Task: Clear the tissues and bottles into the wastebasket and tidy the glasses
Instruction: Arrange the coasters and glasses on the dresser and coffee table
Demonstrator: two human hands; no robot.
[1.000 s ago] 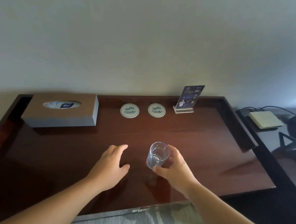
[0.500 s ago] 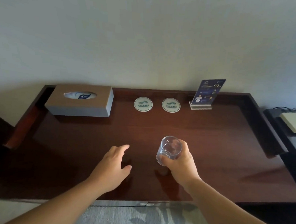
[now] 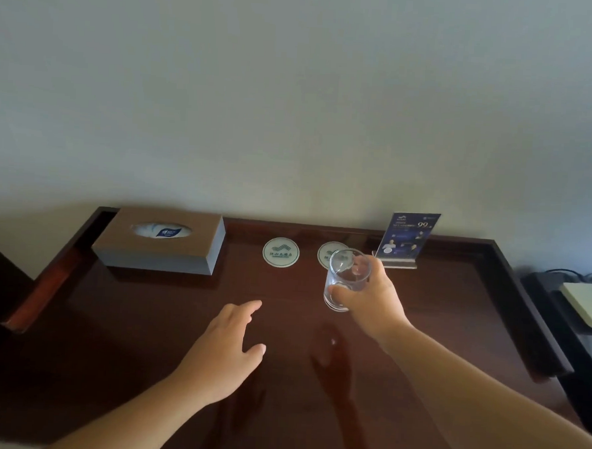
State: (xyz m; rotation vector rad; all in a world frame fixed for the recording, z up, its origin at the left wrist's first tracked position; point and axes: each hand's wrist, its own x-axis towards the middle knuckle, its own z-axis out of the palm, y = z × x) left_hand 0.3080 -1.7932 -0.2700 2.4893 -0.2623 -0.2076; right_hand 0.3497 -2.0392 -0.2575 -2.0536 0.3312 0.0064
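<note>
– Forward goes the right hand [image 3: 369,297] with the glass [image 3: 344,281]. Half a second ago it was over the middle of the counter [image 3: 127,335], and now it is out toward the back, near the wall.

– And the left hand [image 3: 226,351]?

– Hardly shifted. It hovers low over the counter, fingers spread and relaxed, holding nothing. Whether it touches the wood I cannot tell.

– How is the glass held?

– The thumb is on the near side and the fingers curl round the far side, gripping the wall of the glass. It looks empty and slightly tilted. It seems lifted off the counter, since a dim reflection of the hand lies on the wood nearer to us.

– Where is it relative to the coasters?

– Its rim overlaps the right coaster [image 3: 327,251] in this view, so it is just in front of or above that one. The left coaster [image 3: 280,252] is uncovered, between the right one and the tissue box [image 3: 163,241]. The card stand [image 3: 407,238] is just right of the hand.

– So what does that mean for the task?

– I judge this to be the tidying of the glasses. The glass is nearly at the right coaster and needs only to be levelled and set down on it. No wastebasket shows here.
</note>
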